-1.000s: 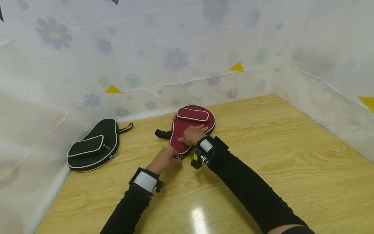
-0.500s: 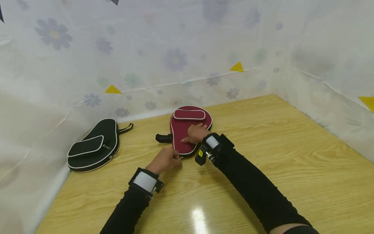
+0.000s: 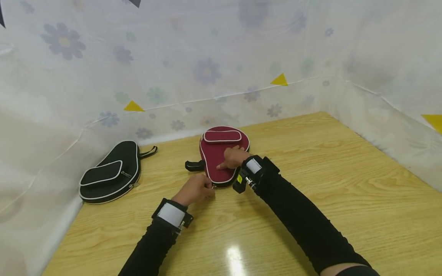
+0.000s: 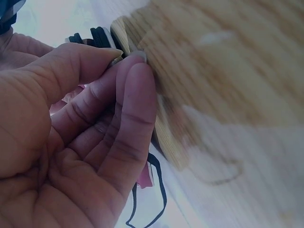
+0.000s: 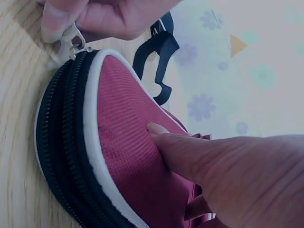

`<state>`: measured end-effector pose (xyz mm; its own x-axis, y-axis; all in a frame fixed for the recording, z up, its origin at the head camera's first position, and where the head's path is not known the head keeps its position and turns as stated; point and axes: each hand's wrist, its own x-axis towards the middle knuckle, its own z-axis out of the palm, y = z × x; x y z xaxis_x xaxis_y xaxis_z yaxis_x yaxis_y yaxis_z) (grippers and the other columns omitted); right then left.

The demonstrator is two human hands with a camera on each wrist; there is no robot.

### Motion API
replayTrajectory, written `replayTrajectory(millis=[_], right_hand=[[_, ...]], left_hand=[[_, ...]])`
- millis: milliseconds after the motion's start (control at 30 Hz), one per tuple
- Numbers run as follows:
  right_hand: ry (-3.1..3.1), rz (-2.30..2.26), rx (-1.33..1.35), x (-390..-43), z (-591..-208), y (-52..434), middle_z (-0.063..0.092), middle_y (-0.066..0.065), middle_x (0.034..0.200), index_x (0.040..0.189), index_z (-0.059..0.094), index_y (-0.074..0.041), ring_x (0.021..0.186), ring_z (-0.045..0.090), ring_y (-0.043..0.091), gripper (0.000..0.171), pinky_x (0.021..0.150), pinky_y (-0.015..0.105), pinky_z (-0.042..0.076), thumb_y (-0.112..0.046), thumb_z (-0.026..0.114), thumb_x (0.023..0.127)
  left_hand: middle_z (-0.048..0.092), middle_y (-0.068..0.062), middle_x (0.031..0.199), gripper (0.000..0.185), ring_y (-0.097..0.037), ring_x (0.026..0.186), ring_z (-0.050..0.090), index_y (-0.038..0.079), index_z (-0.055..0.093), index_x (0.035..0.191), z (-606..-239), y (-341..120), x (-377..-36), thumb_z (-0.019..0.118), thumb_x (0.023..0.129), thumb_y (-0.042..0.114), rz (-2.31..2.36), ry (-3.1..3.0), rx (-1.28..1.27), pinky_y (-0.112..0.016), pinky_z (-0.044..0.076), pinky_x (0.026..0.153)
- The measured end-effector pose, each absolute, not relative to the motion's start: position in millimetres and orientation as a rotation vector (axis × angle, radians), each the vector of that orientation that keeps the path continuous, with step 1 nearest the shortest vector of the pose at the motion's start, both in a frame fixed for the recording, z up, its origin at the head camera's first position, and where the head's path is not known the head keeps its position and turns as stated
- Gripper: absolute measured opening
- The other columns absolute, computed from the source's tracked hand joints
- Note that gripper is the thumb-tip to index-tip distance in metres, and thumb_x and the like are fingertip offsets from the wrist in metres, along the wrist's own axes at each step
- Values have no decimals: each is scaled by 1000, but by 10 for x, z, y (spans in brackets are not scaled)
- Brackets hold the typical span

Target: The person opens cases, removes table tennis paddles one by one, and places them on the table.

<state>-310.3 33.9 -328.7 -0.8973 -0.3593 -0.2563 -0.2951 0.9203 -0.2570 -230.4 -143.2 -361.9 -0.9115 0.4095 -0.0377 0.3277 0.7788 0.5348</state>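
Left hand [image 3: 195, 188], nearest, pinches the small metal zipper pull [image 5: 71, 42] at the near edge of the maroon fabric paddle-shaped case [image 3: 221, 157], mid-table. Right hand [image 3: 235, 157] presses flat on it, fingers extended, apparently steadying it. Black paddle-shaped case [image 3: 110, 172] lies far left on the wooden table [image 3: 310, 184].

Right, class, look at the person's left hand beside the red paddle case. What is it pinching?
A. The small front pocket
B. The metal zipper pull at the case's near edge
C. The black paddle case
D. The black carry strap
B: the left hand pinches the metal zipper pull at the near edge of the red paddle case, while the right hand presses on the case's top.
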Motion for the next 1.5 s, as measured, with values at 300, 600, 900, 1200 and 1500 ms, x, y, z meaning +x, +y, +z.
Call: replayTrajectory(millis=[300, 600, 900, 1200, 1500], right_hand=[[2807, -224, -564, -3047, -3267, 378, 51, 32, 138, 139, 50, 10, 124, 53, 41, 68, 105, 45, 42, -45, 59, 100], [2958, -161, -392, -2778, -3384, 167, 38, 36, 150, 145, 38, 17, 142, 34, 50, 70, 116, 50, 30, -41, 44, 107], [3043, -131, -371, -2684, -3439, 141, 39, 39, 148, 144, 38, 19, 140, 37, 51, 85, 115, 50, 33, -55, 45, 103], [3004, -144, -423, -2725, -3382, 200, 35, 43, 147, 145, 34, 21, 140, 36, 52, 89, 112, 50, 38, -56, 47, 102], [2954, -194, -461, -2765, -3352, 271, 31, 45, 148, 146, 30, 21, 142, 32, 53, 90, 110, 51, 40, -54, 50, 102]], left_hand=[[53, 5, 61, 27, -7, 54, 47, 7, 61, 60, -3622, -1386, -2304, 73, 83, 1, 810, 2816, 576, -21, 34, 50], [52, 6, 56, 28, -7, 53, 46, 6, 61, 58, -3643, -1365, -2287, 74, 83, 2, 776, 2854, 572, -21, 33, 50], [52, 6, 54, 25, -8, 53, 46, 4, 63, 59, -3638, -1351, -2273, 74, 81, -1, 776, 2851, 563, -21, 32, 49], [52, 6, 56, 23, -7, 52, 45, 5, 64, 60, -3592, -1367, -2284, 72, 81, -1, 811, 2821, 578, -21, 32, 48], [53, 7, 54, 24, -7, 51, 46, 6, 63, 60, -3599, -1338, -2316, 72, 81, 0, 839, 2823, 524, -21, 33, 49]])
